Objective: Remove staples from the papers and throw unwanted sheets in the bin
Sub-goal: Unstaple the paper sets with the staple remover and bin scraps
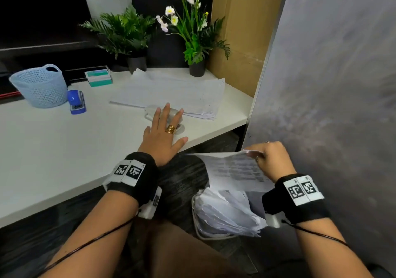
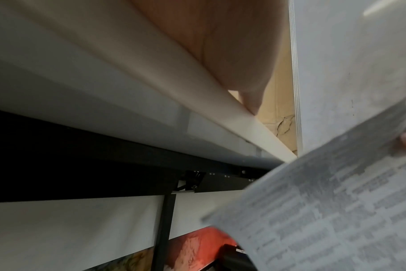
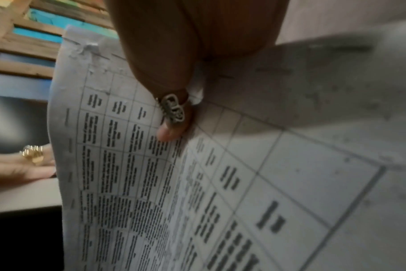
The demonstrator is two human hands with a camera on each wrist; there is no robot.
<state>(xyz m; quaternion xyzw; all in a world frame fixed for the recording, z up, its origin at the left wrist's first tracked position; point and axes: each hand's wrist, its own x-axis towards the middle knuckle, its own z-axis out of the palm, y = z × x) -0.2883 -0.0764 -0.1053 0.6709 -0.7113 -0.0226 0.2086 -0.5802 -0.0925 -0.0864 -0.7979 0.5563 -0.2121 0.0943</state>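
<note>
My right hand (image 1: 269,160) pinches the top edge of a printed sheet (image 1: 233,169) and holds it just above a white bin (image 1: 196,224) on the floor, which holds crumpled papers (image 1: 225,211). In the right wrist view a ringed finger (image 3: 172,117) presses on the sheet (image 3: 151,192), which carries a printed table. My left hand (image 1: 165,127) lies flat on the white desk (image 1: 64,149) with fingers spread, its fingertips over a whitish object (image 1: 150,111) that I cannot identify. A loose stack of papers (image 1: 171,93) lies beyond it.
A pale blue basket (image 1: 39,87), a blue stapler (image 1: 76,102) and a green-and-white box (image 1: 98,77) stand at the desk's left back. Two potted plants (image 1: 128,35) (image 1: 192,31) line the rear. A grey partition (image 1: 332,84) rises on the right, close to the bin.
</note>
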